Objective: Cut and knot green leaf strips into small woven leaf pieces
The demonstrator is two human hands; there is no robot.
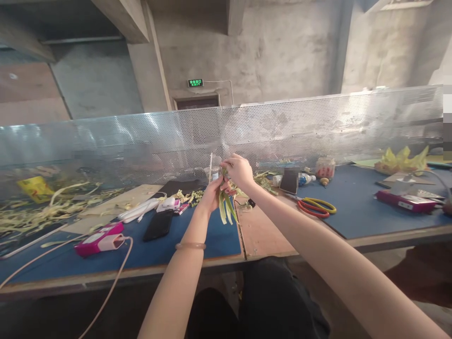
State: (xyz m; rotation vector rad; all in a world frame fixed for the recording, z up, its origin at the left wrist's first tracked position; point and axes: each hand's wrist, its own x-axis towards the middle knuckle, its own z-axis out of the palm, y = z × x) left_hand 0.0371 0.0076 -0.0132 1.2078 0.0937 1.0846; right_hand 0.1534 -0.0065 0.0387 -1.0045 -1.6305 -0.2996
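Both my arms reach out over the workbench. My left hand (212, 194) is closed around the top of a small bunch of green leaf strips (226, 209), which hang down from it. My right hand (239, 170) sits just above, fingers pinched on the upper end of the same bunch. A pale bangle (190, 246) is on my left wrist. What lies between the fingertips is too small to make out.
On the blue mat (219, 238): a black phone (158, 225), a pink device with cable (100, 239), a white glue gun (141, 209), leaf scraps (38, 212). Red-yellow scissors (316, 206), a bottle (303, 179) and a pink box (406, 201) lie right. A perforated metal screen (318, 127) closes the back.
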